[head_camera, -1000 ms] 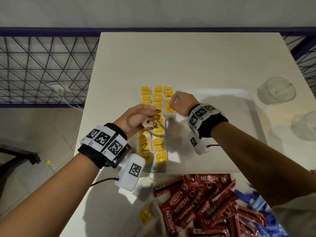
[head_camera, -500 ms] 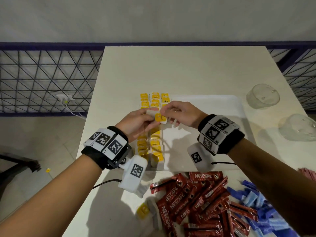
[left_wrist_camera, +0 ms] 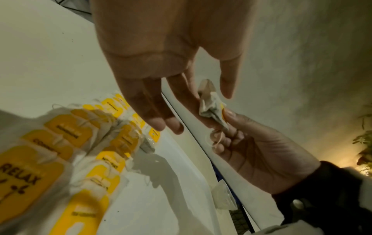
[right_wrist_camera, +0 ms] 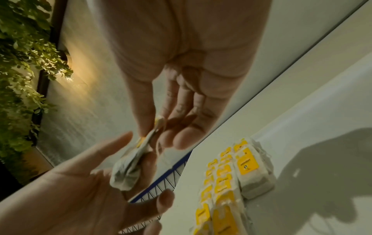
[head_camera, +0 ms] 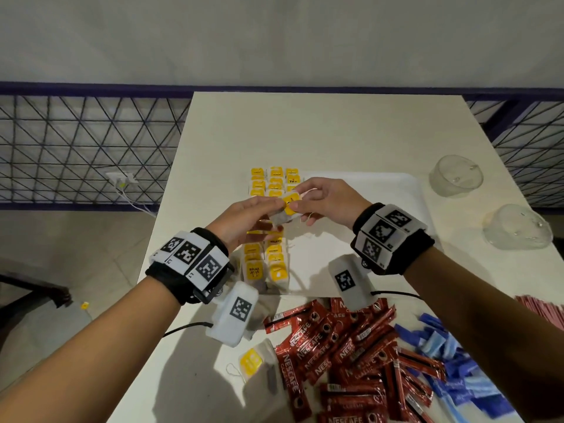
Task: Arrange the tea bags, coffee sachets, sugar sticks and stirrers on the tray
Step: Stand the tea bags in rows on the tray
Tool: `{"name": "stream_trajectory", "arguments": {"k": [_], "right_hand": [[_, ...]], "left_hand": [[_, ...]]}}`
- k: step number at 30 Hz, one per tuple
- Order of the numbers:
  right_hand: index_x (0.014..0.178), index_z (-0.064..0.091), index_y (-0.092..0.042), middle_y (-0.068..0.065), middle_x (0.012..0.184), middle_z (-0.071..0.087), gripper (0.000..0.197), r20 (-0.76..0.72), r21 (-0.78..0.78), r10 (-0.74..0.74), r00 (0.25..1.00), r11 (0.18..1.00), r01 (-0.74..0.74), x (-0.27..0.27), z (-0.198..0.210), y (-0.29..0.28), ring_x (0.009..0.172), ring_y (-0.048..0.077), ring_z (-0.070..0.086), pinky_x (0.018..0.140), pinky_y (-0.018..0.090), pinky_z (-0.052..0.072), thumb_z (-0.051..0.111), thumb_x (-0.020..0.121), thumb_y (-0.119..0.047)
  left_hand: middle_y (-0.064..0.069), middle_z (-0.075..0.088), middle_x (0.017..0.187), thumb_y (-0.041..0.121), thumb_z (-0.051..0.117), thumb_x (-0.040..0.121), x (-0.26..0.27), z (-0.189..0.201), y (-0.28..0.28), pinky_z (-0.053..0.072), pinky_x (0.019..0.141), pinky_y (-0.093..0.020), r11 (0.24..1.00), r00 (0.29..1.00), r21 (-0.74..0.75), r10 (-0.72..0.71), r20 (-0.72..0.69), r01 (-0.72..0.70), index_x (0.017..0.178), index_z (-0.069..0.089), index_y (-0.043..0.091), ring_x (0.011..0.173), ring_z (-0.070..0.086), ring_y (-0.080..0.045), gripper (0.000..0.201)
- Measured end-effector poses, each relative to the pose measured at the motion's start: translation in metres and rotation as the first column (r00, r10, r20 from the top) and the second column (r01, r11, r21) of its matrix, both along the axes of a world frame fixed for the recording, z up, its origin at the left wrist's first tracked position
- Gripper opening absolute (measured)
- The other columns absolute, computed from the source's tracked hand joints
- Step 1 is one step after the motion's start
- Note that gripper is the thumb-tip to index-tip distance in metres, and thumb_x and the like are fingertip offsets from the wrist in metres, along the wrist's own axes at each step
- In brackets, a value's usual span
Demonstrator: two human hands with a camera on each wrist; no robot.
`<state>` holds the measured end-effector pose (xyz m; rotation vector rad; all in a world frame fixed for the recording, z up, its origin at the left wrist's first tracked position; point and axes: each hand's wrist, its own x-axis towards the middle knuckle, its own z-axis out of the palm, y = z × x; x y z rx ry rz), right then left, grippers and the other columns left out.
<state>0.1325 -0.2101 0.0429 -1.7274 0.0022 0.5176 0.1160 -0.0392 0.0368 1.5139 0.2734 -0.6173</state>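
Observation:
Above the white tray [head_camera: 381, 209] my two hands meet around one tea bag [head_camera: 288, 209]. My right hand [head_camera: 308, 203] pinches its yellow tag between thumb and forefinger. My left hand [head_camera: 259, 215] lies with straight fingers under the pouch, touching it. In the left wrist view the crumpled tea bag [left_wrist_camera: 211, 106] rests against my forefinger, thumb apart. In the right wrist view the tea bag [right_wrist_camera: 128, 171] hangs over my left palm [right_wrist_camera: 80, 198]. Rows of yellow-tagged tea bags [head_camera: 265, 264] fill the tray's left side.
Red coffee sachets [head_camera: 351, 346] lie heaped on the table in front of the tray, blue sugar sticks [head_camera: 451, 361] to their right. One loose tea bag [head_camera: 251, 361] lies near the front. Two clear cups [head_camera: 456, 175] [head_camera: 518, 227] sit right of the tray.
My hands came together above the tray. The tea bag that my left hand held is now pinched by my right hand, and my left fingers have straightened.

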Motion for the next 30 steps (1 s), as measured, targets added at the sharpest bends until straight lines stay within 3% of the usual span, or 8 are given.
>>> {"name": "stream_trajectory", "arguments": {"k": [4,10,14,18,20,23,25,30], "right_hand": [[0.081,0.059,-0.016,-0.008,0.045,0.060,0.016,0.016,0.005,0.013,1.000,1.000,-0.013,0.001,0.000,-0.003,0.043,0.001,0.056,0.053,0.013,0.051,0.066,0.081,-0.002],[0.082,0.064,-0.015,-0.005,0.056,0.063,0.011,-0.004,-0.035,-0.014,1.000,0.999,0.013,0.000,-0.008,-0.008,0.045,-0.001,0.055,0.053,0.011,0.048,0.069,0.079,-0.006],[0.096,0.063,-0.009,0.003,0.071,0.063,0.015,-0.045,-0.020,-0.018,0.999,1.000,0.018,-0.003,-0.016,-0.013,0.048,-0.002,0.055,0.055,0.011,0.048,0.066,0.082,-0.007],[0.077,0.064,-0.014,-0.003,0.065,0.063,0.009,-0.056,-0.108,0.079,0.995,0.990,-0.085,-0.003,-0.019,-0.024,0.062,0.011,0.053,0.064,0.018,0.044,0.063,0.085,-0.010],[0.082,0.067,-0.013,0.001,0.071,0.062,0.005,-0.052,-0.177,0.082,0.995,0.980,-0.090,0.000,-0.018,-0.031,0.073,0.018,0.049,0.066,0.020,0.041,0.063,0.085,-0.014],[0.094,0.067,-0.013,0.005,0.087,0.060,0.010,-0.017,-0.203,0.033,0.999,0.979,-0.036,0.009,-0.015,-0.038,0.070,0.008,0.049,0.065,0.015,0.040,0.062,0.087,-0.017],[0.098,0.067,-0.012,0.000,0.083,0.059,0.013,0.006,-0.181,0.002,1.000,0.984,-0.001,0.014,-0.013,-0.039,0.060,-0.003,0.050,0.064,0.012,0.041,0.060,0.088,-0.017],[0.104,0.066,-0.002,-0.004,0.071,0.054,0.023,-0.049,-0.172,0.013,0.999,0.985,-0.021,0.017,-0.018,-0.027,0.065,0.004,0.048,0.062,0.012,0.043,0.061,0.087,-0.017]], "left_hand": [[0.010,0.062,0.066,0.021,0.066,0.084,0.000,-0.003,-0.003,0.046,0.073,-0.021,0.992,0.993,0.098,-0.086,0.084,0.078,0.076,0.065,0.023,0.067,0.057,-0.005,0.009],[0.010,0.056,0.061,0.010,0.067,0.083,0.004,-0.006,-0.009,0.034,0.046,-0.003,0.970,0.963,0.180,-0.195,0.187,0.161,0.076,0.061,0.019,0.046,0.050,0.008,0.013],[0.016,0.053,0.053,0.015,0.066,0.084,0.008,-0.011,-0.015,0.034,0.045,-0.004,0.969,0.958,0.178,-0.206,0.199,0.171,0.076,0.060,0.022,0.044,0.048,0.006,0.013],[0.019,0.050,0.050,0.025,0.061,0.088,0.014,-0.020,-0.017,0.036,0.052,-0.009,0.967,0.962,0.218,-0.175,0.208,0.129,0.066,0.055,0.025,0.050,0.046,0.005,0.023],[0.013,0.049,0.057,0.022,0.061,0.088,0.017,-0.023,-0.017,0.037,0.052,-0.010,0.968,0.961,0.215,-0.176,0.213,0.129,0.066,0.055,0.023,0.049,0.046,0.006,0.023],[0.016,0.044,0.048,0.013,0.063,0.086,0.018,-0.026,-0.017,0.037,0.052,-0.005,0.970,0.959,0.164,-0.209,0.190,0.179,0.072,0.056,0.020,0.045,0.046,0.005,0.017],[0.018,0.041,0.043,0.007,0.064,0.084,0.018,-0.027,-0.019,0.038,0.057,-0.006,0.966,0.956,0.127,-0.244,0.165,0.225,0.078,0.059,0.020,0.046,0.046,0.005,0.015],[0.011,0.063,0.066,-0.001,0.064,0.081,0.020,-0.021,-0.022,0.045,0.066,-0.010,0.953,0.935,0.057,-0.303,0.182,0.298,0.078,0.064,0.016,0.059,0.056,0.005,0.017]]}}
